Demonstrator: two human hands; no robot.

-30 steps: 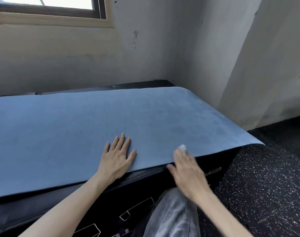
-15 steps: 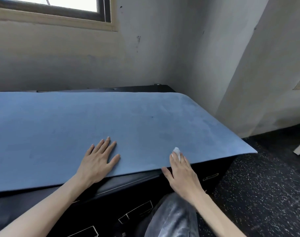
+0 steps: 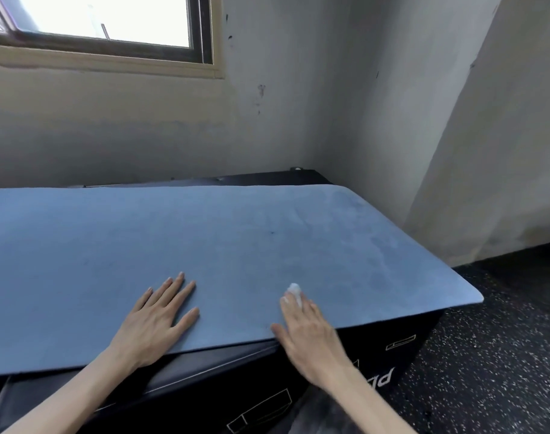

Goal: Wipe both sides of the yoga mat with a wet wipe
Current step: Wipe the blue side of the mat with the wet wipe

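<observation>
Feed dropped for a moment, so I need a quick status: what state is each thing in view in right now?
yoga mat: unrolled flat on the black box, right end overhanging, darker damp-looking patches there.
wet wipe: bunched under the right fingertips, pressed on the mat.
right hand: on the mat's near edge, holding the wipe.
left hand: flat, fingers spread, pressing the mat down.
black box: closed, under the mat.
window: looks shut.

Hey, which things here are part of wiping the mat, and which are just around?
In use: mat; wet wipe under the right hand; left hand flat on the mat.

Just around: black box underneath; window; speckled floor.
</observation>
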